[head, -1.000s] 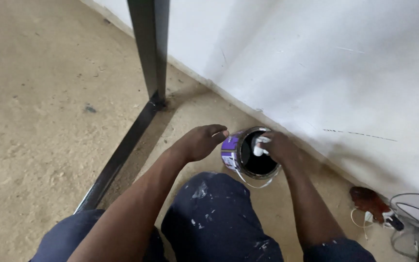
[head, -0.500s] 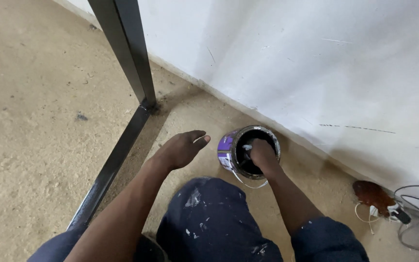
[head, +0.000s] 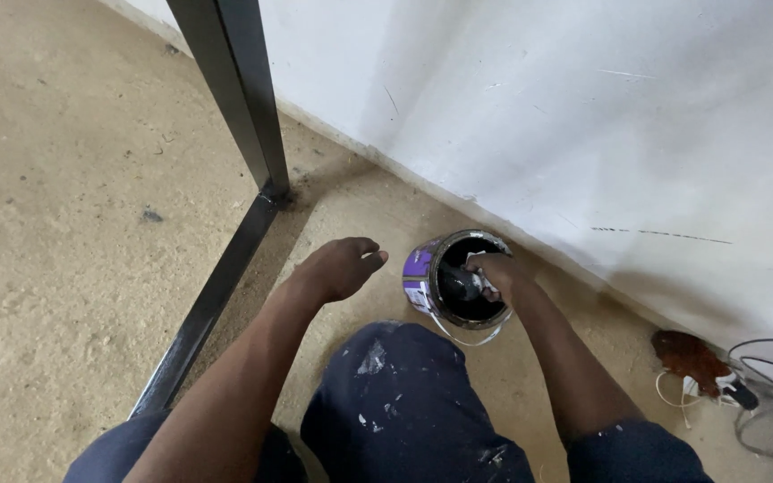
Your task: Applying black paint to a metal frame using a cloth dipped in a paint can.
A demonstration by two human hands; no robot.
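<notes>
A small purple-labelled paint can (head: 424, 279) stands open on the sandy floor near the white wall, with dark paint inside. My right hand (head: 496, 273) reaches into the can's mouth, closed on a white-smeared object whose kind I cannot make out. My left hand (head: 340, 266) hovers just left of the can, fingers loosely curled, holding nothing and not touching the can. My knee in dark, paint-spattered trousers (head: 404, 402) sits just below the can.
A black metal frame leg (head: 239, 98) rises at the upper left and its floor bar (head: 208, 304) runs down-left. The white wall (head: 583, 116) fills the right. A brown rag (head: 689, 356) and cables (head: 767, 394) lie at the lower right.
My left hand has come off the can's side and drawn left. My right hand has pushed deeper into the can. The view has shifted slightly.
</notes>
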